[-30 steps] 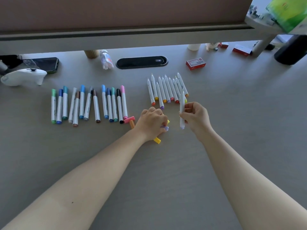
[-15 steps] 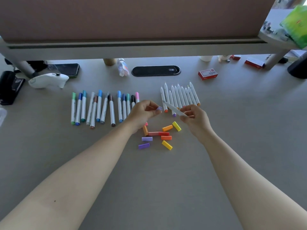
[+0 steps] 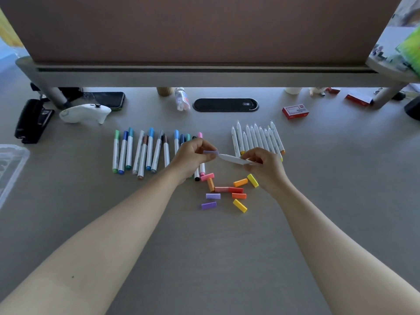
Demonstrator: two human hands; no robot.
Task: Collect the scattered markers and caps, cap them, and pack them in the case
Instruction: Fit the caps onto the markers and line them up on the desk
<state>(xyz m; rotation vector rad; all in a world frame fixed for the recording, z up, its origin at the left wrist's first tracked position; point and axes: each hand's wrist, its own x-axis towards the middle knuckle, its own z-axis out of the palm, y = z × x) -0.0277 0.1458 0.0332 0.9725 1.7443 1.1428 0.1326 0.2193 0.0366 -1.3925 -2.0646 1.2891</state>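
Tabletop [image 3: 318, 223], grey laminate: capped coloured markers [image 3: 141, 153] in a row far left, uncapped white markers [image 3: 256, 138] far right, loose plastic caps [image 3: 229, 192] near centre. Right hand [image 3: 263, 165] pinches a white marker barrel [image 3: 234, 159]; left hand [image 3: 193, 155] fingers pinch a lilac cap [image 3: 211, 152] at its tip. Best to line both up straight, then push until seated. Case not clearly identifiable.
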